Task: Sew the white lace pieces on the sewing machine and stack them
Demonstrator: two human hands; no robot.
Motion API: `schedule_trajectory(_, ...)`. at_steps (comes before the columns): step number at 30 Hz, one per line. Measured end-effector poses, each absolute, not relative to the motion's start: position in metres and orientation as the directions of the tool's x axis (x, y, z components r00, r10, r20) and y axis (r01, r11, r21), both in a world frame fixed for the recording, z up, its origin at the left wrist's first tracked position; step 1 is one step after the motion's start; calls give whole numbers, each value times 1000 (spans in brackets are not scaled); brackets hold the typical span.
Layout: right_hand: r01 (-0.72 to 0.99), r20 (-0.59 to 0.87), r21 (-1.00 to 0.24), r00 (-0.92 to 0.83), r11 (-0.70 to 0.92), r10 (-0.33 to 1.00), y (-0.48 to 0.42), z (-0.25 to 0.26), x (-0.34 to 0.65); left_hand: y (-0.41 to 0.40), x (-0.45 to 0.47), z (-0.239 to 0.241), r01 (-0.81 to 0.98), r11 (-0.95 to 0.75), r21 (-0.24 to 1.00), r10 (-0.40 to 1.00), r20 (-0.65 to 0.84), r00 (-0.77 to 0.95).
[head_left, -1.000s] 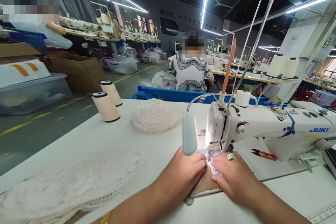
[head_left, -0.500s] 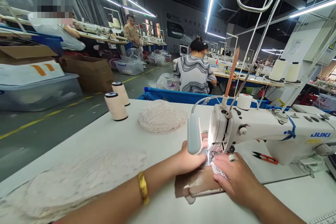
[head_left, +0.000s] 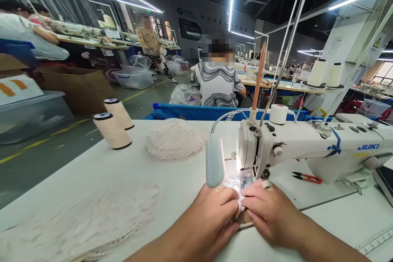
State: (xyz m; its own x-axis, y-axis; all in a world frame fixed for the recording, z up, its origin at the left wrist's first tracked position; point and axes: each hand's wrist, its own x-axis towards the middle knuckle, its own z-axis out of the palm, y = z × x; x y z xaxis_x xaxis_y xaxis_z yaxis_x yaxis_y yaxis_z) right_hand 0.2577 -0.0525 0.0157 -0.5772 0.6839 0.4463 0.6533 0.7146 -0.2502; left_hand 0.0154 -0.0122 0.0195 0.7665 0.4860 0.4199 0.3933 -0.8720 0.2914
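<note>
My left hand (head_left: 210, 217) and my right hand (head_left: 268, 213) meet just in front of the needle of a white sewing machine (head_left: 307, 147). Both pinch a small piece of white lace (head_left: 235, 184) that lies under the presser foot. A brown piece beneath the lace is almost hidden by my fingers. A grey gooseneck lamp (head_left: 214, 166) hangs right above my left hand.
A heap of cream lace (head_left: 175, 141) and two thread cones (head_left: 112, 131) sit at the table's back left. More lace (head_left: 86, 221) lies at the near left. Red snips (head_left: 307, 177) rest under the machine arm. A seated person (head_left: 217, 82) works ahead.
My left hand came back from beside the lamp and joined the right hand at the needle. The brown piece, plainly seen half a second ago, is now covered by my hands.
</note>
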Motion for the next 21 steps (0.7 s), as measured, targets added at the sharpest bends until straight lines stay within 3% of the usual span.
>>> schedule_trajectory(5, 713, 326, -214, -593, 668, 737, -53, 16, 262, -6, 17, 6, 407, -876, 259, 482, 488, 727)
schedule_trajectory(9, 739, 316, -173, -585, 651, 747, -52, 17, 263, -8, 18, 12, 351, -911, 216, 410, 558, 721)
schedule_trajectory(13, 746, 294, -139, -597, 651, 746, -51, 20, 261, -9, 19, 24, 312, -925, 215, 379, 519, 766)
schedule_trajectory(21, 739, 313, -168, -588, 653, 746, -51, 16, 261, -3, 20, 8, 342, -926, 162, 372, 557, 743)
